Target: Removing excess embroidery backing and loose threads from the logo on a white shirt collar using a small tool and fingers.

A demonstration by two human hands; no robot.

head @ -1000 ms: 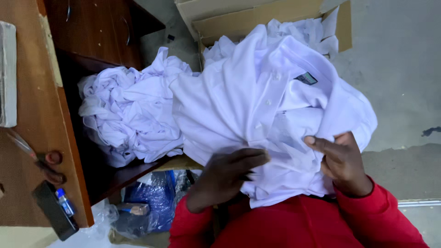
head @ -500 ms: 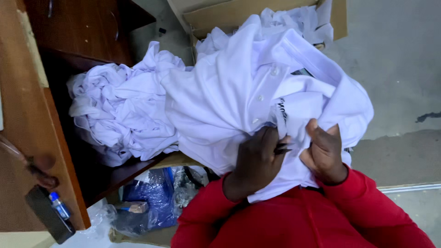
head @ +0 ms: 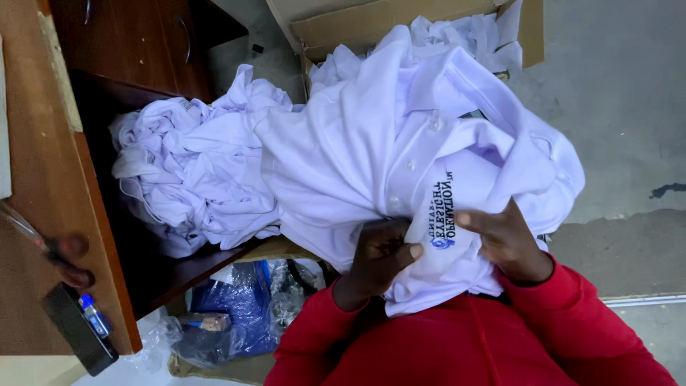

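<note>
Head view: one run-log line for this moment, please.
left hand: grips white polo shirt | right hand: holds same shirt by dark printed emblem | behind: shirt pile, cardboard box

Head-worn camera looked steeply down over the wearer's own chest and hands.

The single view sat close above the left hand (head: 379, 261) and right hand (head: 509, 239), with red sleeves (head: 471, 343) along the bottom edge. It faced a white shirt (head: 400, 150) at centre frame, a wooden desk (head: 43, 214) along the left edge, a cardboard box (head: 371, 21) at the top edge and grey floor (head: 629, 93) on the right.
</note>
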